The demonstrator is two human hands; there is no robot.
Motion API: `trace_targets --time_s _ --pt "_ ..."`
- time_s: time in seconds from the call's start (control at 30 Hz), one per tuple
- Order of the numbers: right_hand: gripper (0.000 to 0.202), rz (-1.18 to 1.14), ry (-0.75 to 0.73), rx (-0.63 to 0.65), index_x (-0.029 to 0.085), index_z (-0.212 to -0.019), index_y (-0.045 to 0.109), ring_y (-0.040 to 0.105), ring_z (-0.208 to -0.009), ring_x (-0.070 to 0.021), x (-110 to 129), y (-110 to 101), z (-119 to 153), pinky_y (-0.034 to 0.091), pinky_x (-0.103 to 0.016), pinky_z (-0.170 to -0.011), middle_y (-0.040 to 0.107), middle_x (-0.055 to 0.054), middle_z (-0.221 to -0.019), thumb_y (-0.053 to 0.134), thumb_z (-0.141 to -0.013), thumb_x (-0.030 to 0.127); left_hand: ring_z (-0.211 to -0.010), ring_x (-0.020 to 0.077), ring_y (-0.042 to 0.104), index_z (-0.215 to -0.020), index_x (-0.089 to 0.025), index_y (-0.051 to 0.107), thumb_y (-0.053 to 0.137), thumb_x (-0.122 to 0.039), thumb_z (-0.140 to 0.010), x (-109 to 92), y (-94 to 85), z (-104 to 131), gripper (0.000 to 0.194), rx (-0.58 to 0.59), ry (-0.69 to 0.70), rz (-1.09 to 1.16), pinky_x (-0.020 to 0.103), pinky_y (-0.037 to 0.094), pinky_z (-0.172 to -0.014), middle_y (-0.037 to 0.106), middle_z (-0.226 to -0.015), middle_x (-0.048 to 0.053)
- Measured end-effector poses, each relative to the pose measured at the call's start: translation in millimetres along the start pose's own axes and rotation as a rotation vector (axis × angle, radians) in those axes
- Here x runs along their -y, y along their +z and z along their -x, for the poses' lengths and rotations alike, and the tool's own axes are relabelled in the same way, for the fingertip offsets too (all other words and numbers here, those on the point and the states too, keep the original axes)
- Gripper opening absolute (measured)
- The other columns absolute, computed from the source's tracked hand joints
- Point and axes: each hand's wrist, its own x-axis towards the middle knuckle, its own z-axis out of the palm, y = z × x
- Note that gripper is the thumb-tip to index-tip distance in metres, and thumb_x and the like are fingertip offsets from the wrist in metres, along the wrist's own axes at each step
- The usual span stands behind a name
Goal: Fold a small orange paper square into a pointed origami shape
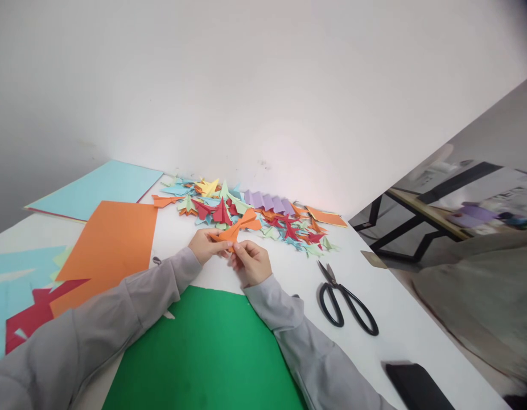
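Note:
Between both hands, above the white table, is a folded orange paper plane (238, 226) with spread wings. My left hand (207, 245) pinches its near left part, thumb on top. My right hand (252, 262) pinches the lower edge with thumb and forefinger, close to the left thumb. Just behind the held piece lies a pile of small folded paper planes (221, 212) in red, orange, yellow, blue and green. A purple pleated paper strip (270, 201) rests at the back of that pile.
Black-handled scissors (346, 302) lie partly open at the right, beyond a green sheet (199, 353) under my forearms. A dark flat object (417, 387) is near the front right edge. Orange paper (118, 239) and light blue sheets (101, 185) lie left. A wall (246, 85) stands behind.

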Motion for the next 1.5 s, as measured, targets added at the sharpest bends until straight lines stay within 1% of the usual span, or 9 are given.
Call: trace_targets --time_s 0.17,0.37,0.63,0.9,1.07,1.2,1.3,1.4,1.5 --pt "0.033 0.046 0.018 0.007 0.015 -0.049 0.055 0.044 -0.029 -0.0059 4.9 -0.1 1.9 0.034 -0.017 -0.032 0.053 0.003 -0.036 0.066 -0.065 0.042 -0.044 0.01 0.056 -0.066 -0.008 0.063 0.08 -0.026 -0.045 0.4 -0.9 -0.4 0.032 -0.018 -0.029 0.008 0.021 0.045 -0.044 0.063 -0.053 0.003" --pt "0.036 -0.024 0.111 -0.014 0.015 -0.052 0.054 0.046 -0.026 -0.0083 5.0 0.7 2.4 0.033 -0.017 -0.027 0.055 0.002 -0.035 0.064 -0.065 0.047 -0.044 0.0104 0.056 -0.063 -0.007 0.063 0.08 -0.023 -0.043 -4.4 1.7 1.7 0.031 -0.051 -0.05 0.075 0.02 0.044 -0.041 0.062 -0.052 0.004" --pt "0.039 0.026 0.065 -0.031 0.015 -0.052 0.053 0.039 -0.022 -0.0055 3.5 -0.7 1.8 0.027 -0.015 -0.025 0.051 0.003 -0.03 0.061 -0.067 0.05 -0.043 0.0115 0.057 -0.061 -0.007 0.062 0.081 -0.022 -0.042 -8.0 4.1 3.9 0.031 -0.052 -0.066 0.103 0.02 0.045 -0.04 0.061 -0.048 0.004" --pt "0.045 -0.104 0.105 -0.051 0.015 -0.055 0.055 0.046 -0.025 -0.0086 2.1 -0.2 -0.1 0.033 -0.018 -0.028 0.055 0.0 -0.036 0.055 -0.068 0.058 -0.044 0.012 0.058 -0.062 -0.007 0.061 0.08 -0.019 -0.045 -10.8 4.2 4.3 0.029 -0.061 -0.09 0.15 0.021 0.046 -0.041 0.061 -0.049 0.004" --pt "0.036 -0.065 0.05 -0.022 0.015 -0.056 0.055 0.048 -0.029 -0.0079 1.5 -0.9 0.8 0.036 -0.017 -0.03 0.058 0.001 -0.04 0.063 -0.066 0.049 -0.047 0.0117 0.058 -0.064 -0.007 0.061 0.08 -0.019 -0.044 -9.4 4.5 4.2 0.031 -0.064 -0.066 0.158 0.022 0.048 -0.045 0.062 -0.052 0.004" --pt "0.034 -0.004 0.037 -0.016 0.015 -0.055 0.055 0.044 -0.026 -0.0069 1.2 -2.0 0.7 0.033 -0.017 -0.028 0.054 0.003 -0.036 0.063 -0.067 0.047 -0.048 0.0116 0.058 -0.064 -0.007 0.06 0.081 -0.015 -0.038 -5.3 3.8 3.2 0.034 -0.092 -0.038 0.107 0.022 0.048 -0.047 0.062 -0.053 0.002" --pt "0.034 -0.022 0.04 -0.022 0.016 -0.055 0.053 0.046 -0.028 -0.0071 2.1 -1.4 0.4 0.035 -0.017 -0.029 0.056 0.003 -0.038 0.064 -0.066 0.046 -0.043 0.0097 0.056 -0.063 -0.008 0.06 0.081 -0.016 -0.037 -3.1 1.9 2.1 0.035 -0.094 -0.028 0.041 0.021 0.045 -0.043 0.062 -0.05 0.001" --pt "0.032 -0.053 0.051 -0.035 0.016 -0.061 0.053 0.05 -0.032 -0.0081 2.4 1.1 0.3 0.038 -0.018 -0.032 0.058 0.003 -0.043 0.069 -0.061 0.044 -0.037 0.0083 0.052 -0.064 -0.008 0.06 0.08 -0.02 -0.039 -2.9 -0.3 1.8 0.034 -0.049 -0.027 -0.025 0.018 0.039 -0.037 0.061 -0.047 0.001" --pt "0.033 -0.046 0.033 -0.039 0.017 -0.068 0.055 0.046 -0.03 -0.0078 0.4 3.8 0.5 0.035 -0.018 -0.03 0.056 0.005 -0.042 0.07 -0.058 0.044 -0.037 0.0097 0.053 -0.069 -0.009 0.061 0.08 -0.021 -0.041 -3.8 -0.7 3.1 0.036 0.003 -0.027 -0.096 0.02 0.041 -0.037 0.062 -0.047 0.001"
